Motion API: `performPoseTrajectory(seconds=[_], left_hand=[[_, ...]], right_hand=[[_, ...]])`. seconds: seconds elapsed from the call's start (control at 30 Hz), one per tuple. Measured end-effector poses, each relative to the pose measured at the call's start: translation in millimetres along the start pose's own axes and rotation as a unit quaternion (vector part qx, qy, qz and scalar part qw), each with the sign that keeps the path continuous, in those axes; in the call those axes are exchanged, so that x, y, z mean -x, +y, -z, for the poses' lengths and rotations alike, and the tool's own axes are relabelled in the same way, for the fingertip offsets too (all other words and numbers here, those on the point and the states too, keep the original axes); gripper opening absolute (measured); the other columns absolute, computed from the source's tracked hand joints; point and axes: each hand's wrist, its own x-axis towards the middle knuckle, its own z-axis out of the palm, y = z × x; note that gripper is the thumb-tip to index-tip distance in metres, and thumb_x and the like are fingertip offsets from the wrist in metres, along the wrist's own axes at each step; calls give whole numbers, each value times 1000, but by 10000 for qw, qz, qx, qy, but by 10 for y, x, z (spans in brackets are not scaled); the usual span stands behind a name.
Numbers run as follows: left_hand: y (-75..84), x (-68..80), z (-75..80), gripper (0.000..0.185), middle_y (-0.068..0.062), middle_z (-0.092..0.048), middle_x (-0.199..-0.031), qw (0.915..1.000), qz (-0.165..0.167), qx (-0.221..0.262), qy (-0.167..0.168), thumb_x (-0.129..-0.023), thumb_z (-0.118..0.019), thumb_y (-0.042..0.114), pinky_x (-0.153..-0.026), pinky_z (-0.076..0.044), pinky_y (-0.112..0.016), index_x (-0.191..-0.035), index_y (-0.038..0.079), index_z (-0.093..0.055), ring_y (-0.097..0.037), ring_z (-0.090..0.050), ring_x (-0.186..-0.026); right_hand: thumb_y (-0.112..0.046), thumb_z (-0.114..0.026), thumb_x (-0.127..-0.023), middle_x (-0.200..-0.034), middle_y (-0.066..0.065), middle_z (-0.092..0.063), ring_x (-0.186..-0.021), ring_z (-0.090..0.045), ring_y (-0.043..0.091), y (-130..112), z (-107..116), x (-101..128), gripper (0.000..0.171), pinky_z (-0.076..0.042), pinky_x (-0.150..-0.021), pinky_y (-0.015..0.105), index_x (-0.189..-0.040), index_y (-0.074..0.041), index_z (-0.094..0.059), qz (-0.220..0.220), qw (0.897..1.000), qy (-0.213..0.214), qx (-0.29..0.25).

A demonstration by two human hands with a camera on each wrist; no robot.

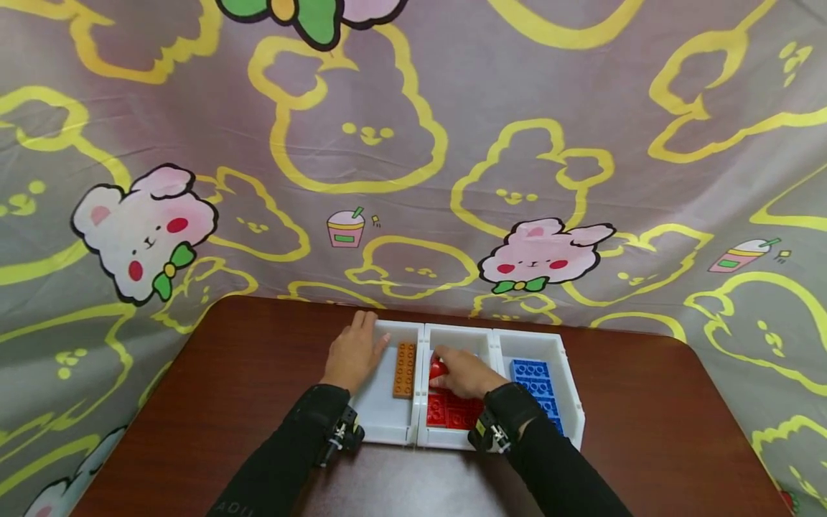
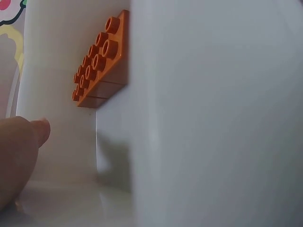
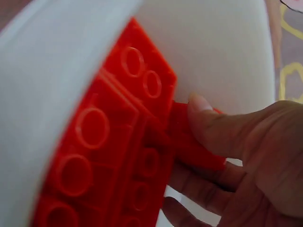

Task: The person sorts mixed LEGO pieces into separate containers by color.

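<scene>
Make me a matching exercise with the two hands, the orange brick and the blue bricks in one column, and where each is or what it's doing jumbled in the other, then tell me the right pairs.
Column one
1. Left hand
2. Right hand
3. Orange brick
4. Blue bricks

Column two
A. Inside the right-hand bin
B. Lying studs up inside the left-hand bin
C. At the far left corner of the left-hand bin
D. Gripping a red brick over the middle bin

Right pairs: 1-C, 2-D, 3-B, 4-A.

A cartoon-printed cloth (image 1: 413, 215) hangs behind a brown table (image 1: 258, 359).
</scene>
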Motion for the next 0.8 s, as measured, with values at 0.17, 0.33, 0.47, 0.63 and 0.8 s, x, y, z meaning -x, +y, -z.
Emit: performPoseTrajectory(seconds=[0.17, 0.33, 0.47, 0.63, 0.8], left_hand=[[5, 6, -16, 40, -18, -59, -118, 10000, 36, -24, 68, -99, -73, 27, -65, -57, -48, -123, -1, -56, -35, -67, -80], [12, 13, -26, 42, -19, -59, -121, 10000, 78, -2, -41, -100, -72, 28, -68, -58, -48, -126, -1, -56, -35, -67, -83], [13, 2, -17, 42, -18, -58, -120, 9999, 93, -7, -40, -100, -71, 29, -68, -58, -47, -125, -1, -55, -35, -67, -83], [2, -3, -13, 43, -18, -59, -121, 9997, 201, 12, -141, -100, -71, 30, -71, -58, -48, -127, 0, -55, -35, -68, -87], [8, -16, -7, 44, -18, -59, -123, 9996, 219, -9, -202, -101, -70, 31, -70, -58, -48, -128, 0, -55, -35, -68, -87]], right_hand=[[-9, -78, -92, -99, 16, -65, -90, -58, 28, 8, 2, -61, 33, -51, -90, 47, -120, -2, -60, -192, 9987, 410, -216], [-2, -83, -86, -111, 24, -65, -104, -66, 37, -7, -124, -41, 37, -56, -92, 49, -115, 5, -60, -154, 9892, 1459, 29], [3, -80, -86, -105, 26, -66, -100, -70, 41, 4, -180, -15, 32, -59, -83, 49, -111, 6, -60, 155, 9795, 1994, 224], [-1, -74, -93, -98, 18, -69, -91, -67, 32, 57, -169, -42, 20, -57, -81, 46, -109, 3, -64, 115, 9846, 1742, 64], [-9, -69, -99, -106, 18, -69, -96, -65, 31, 65, -97, -67, 24, -54, -88, 46, -119, 4, -65, -326, 9929, 1128, -196]])
